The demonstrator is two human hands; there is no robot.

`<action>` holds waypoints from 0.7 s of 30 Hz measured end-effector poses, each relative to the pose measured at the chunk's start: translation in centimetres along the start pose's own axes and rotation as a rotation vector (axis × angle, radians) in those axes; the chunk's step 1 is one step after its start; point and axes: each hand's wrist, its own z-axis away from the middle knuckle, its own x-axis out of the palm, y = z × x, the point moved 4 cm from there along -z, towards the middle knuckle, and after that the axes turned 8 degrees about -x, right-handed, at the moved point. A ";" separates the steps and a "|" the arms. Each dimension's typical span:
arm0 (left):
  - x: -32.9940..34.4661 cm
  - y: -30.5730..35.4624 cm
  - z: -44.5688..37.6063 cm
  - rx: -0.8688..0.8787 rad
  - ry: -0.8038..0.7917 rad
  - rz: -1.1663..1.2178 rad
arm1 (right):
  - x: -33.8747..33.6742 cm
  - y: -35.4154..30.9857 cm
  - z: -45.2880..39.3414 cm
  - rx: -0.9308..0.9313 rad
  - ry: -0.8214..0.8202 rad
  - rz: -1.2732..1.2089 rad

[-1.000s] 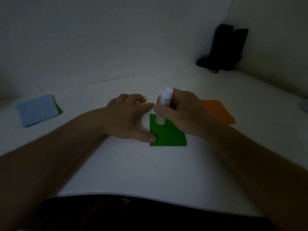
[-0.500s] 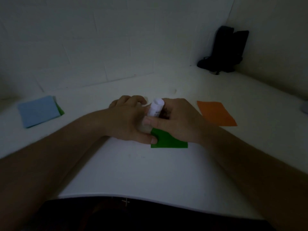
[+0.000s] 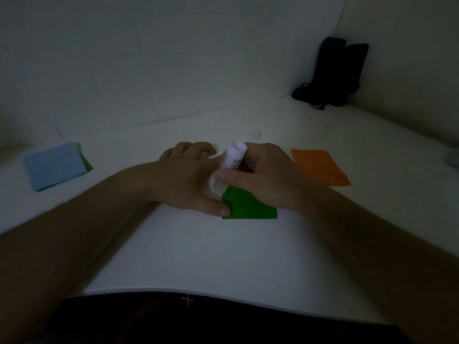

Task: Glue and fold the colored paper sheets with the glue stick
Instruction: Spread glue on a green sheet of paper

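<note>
Green paper (image 3: 250, 207) lies on the worktop (image 3: 198, 256) under both your hands. Your right hand (image 3: 263, 177), curled round the glue stick (image 3: 233, 157), has swept from the sheet's middle to its left edge over the last second. Your left hand (image 3: 188, 180) pins that edge with its thumb, fingers relaxed. Gluing looks nearly done; folding likely follows.
</note>
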 end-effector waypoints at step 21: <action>0.7 -0.7 -0.5 0.004 0.023 -0.056 | -3.5 0.9 1.9 0.028 -0.168 0.249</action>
